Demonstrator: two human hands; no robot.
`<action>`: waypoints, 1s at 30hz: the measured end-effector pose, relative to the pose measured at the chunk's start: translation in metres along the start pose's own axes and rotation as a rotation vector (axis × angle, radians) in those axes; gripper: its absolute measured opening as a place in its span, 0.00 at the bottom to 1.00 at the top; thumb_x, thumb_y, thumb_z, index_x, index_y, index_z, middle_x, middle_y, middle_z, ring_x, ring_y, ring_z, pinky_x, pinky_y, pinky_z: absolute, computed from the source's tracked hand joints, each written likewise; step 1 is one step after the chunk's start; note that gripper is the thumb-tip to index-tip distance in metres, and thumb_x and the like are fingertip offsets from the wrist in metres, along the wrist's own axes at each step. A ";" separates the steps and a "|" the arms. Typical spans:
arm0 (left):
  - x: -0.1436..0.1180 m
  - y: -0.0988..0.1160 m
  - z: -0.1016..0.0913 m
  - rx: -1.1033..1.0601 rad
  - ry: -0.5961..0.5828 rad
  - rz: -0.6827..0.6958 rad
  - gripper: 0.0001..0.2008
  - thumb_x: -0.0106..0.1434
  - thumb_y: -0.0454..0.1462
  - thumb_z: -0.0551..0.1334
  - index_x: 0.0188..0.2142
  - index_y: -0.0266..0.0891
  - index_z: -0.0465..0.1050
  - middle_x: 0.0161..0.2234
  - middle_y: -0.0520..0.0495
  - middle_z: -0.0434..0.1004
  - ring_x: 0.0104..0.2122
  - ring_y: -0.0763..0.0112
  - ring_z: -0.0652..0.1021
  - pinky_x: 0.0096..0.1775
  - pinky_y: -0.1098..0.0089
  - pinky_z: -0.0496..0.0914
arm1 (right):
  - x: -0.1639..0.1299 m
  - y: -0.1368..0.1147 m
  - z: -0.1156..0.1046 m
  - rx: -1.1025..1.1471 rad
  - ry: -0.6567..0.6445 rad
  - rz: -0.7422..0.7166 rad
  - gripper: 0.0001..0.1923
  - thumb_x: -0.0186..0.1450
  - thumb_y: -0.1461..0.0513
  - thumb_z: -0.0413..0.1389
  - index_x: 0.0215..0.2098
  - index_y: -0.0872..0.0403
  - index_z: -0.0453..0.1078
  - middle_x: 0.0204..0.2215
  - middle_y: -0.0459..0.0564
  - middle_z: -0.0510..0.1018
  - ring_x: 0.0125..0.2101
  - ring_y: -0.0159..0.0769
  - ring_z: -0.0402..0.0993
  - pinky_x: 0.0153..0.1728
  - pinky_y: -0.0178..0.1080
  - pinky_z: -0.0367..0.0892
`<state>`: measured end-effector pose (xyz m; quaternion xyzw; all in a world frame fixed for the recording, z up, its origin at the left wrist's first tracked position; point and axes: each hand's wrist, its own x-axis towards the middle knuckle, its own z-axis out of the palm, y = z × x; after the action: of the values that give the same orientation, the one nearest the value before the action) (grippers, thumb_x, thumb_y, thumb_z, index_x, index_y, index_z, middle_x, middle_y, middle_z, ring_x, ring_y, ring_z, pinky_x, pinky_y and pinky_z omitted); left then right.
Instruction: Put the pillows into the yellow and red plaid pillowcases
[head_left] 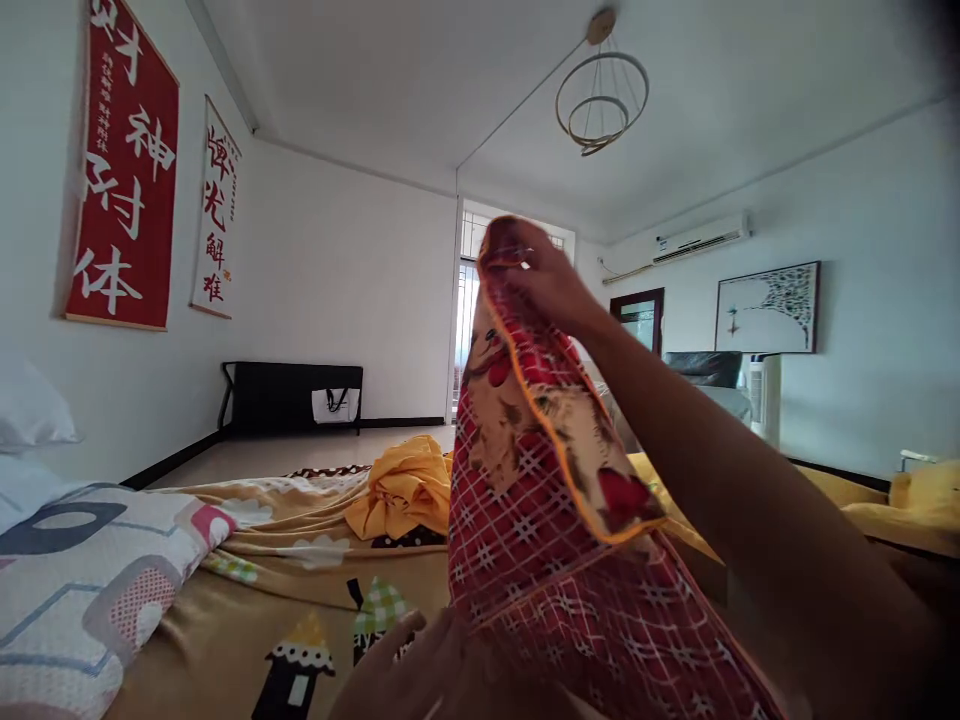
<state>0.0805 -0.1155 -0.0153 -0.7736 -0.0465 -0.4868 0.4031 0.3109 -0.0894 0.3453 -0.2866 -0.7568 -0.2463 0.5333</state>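
Nearest in the head view, at the bottom edge, the person's left hand (457,665) is dark and blurred beside the lower part of a red cloth (517,470); whether its fingers grip the fabric cannot be told. The right hand (553,275) is raised, its fingers clamped on the cloth's top edge. From those fingers the cloth hangs downward, its long axis running roughly upright between the two hands, its orange-edged upper part folded over toward the right. The right hand is nearer the top end, the left nearer the bottom. Below and behind spreads a brown blanket (225,620) printed with little houses, a yellow cloth (405,490) bunched on it, a pillow (67,590) at the left. Farther off, a red scroll (124,170) hangs on the wall (352,270), and a ring lamp (604,100) from the ceiling (375,80).
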 end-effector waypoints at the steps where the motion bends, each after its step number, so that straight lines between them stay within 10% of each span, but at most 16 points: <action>1: 0.022 -0.003 -0.016 0.038 0.035 0.027 0.12 0.65 0.29 0.55 0.42 0.41 0.75 0.39 0.52 0.81 0.44 0.75 0.76 0.54 0.73 0.66 | -0.006 -0.005 0.012 -0.053 -0.076 -0.055 0.27 0.60 0.67 0.50 0.58 0.49 0.61 0.57 0.51 0.66 0.59 0.46 0.60 0.57 0.56 0.61; 5: 0.087 -0.026 -0.062 0.091 0.172 -0.058 0.10 0.62 0.27 0.58 0.39 0.39 0.73 0.39 0.49 0.77 0.46 0.71 0.74 0.54 0.67 0.66 | -0.040 -0.031 0.064 -0.084 -0.452 -0.154 0.21 0.62 0.69 0.47 0.53 0.56 0.65 0.57 0.57 0.66 0.58 0.44 0.61 0.58 0.54 0.59; 8: 0.115 -0.059 -0.062 0.117 0.196 -0.308 0.18 0.57 0.28 0.60 0.48 0.36 0.68 0.46 0.39 0.73 0.50 0.59 0.72 0.52 0.56 0.67 | -0.067 -0.051 0.092 0.000 -0.664 -0.187 0.18 0.62 0.73 0.44 0.46 0.59 0.69 0.51 0.57 0.72 0.53 0.39 0.66 0.55 0.45 0.62; 13: 0.123 -0.116 -0.036 0.011 -0.203 -0.856 0.40 0.52 0.31 0.60 0.64 0.34 0.49 0.59 0.32 0.65 0.57 0.50 0.68 0.54 0.52 0.66 | -0.090 -0.080 0.104 0.187 -0.807 -0.188 0.17 0.62 0.74 0.46 0.44 0.56 0.70 0.50 0.53 0.73 0.50 0.33 0.69 0.53 0.39 0.63; 19: 0.110 -0.153 -0.041 -0.093 -0.517 -0.949 0.15 0.57 0.33 0.51 0.39 0.38 0.73 0.37 0.44 0.80 0.38 0.62 0.78 0.39 0.69 0.67 | -0.128 -0.117 0.087 0.158 -0.710 -0.060 0.28 0.61 0.69 0.49 0.60 0.56 0.57 0.60 0.59 0.64 0.58 0.44 0.60 0.56 0.50 0.59; 25: 0.128 -0.167 -0.065 0.061 -0.404 -1.126 0.19 0.63 0.47 0.51 0.26 0.34 0.68 0.23 0.51 0.68 0.26 0.73 0.70 0.30 0.73 0.58 | -0.255 -0.142 0.101 0.190 -0.631 0.200 0.52 0.56 0.55 0.59 0.70 0.49 0.34 0.62 0.59 0.61 0.58 0.53 0.60 0.56 0.55 0.59; 30: 0.130 -0.185 -0.096 -0.014 -0.088 -1.358 0.28 0.62 0.51 0.52 0.33 0.21 0.69 0.26 0.54 0.64 0.27 0.82 0.66 0.33 0.76 0.59 | -0.357 -0.113 0.119 0.102 -0.955 0.441 0.37 0.52 0.57 0.60 0.59 0.51 0.61 0.40 0.54 0.80 0.37 0.47 0.76 0.35 0.40 0.67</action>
<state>-0.0069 -0.0972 0.2138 -0.5948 -0.5349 -0.6001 0.0008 0.2485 -0.1505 -0.0381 -0.4929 -0.8483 0.0670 0.1818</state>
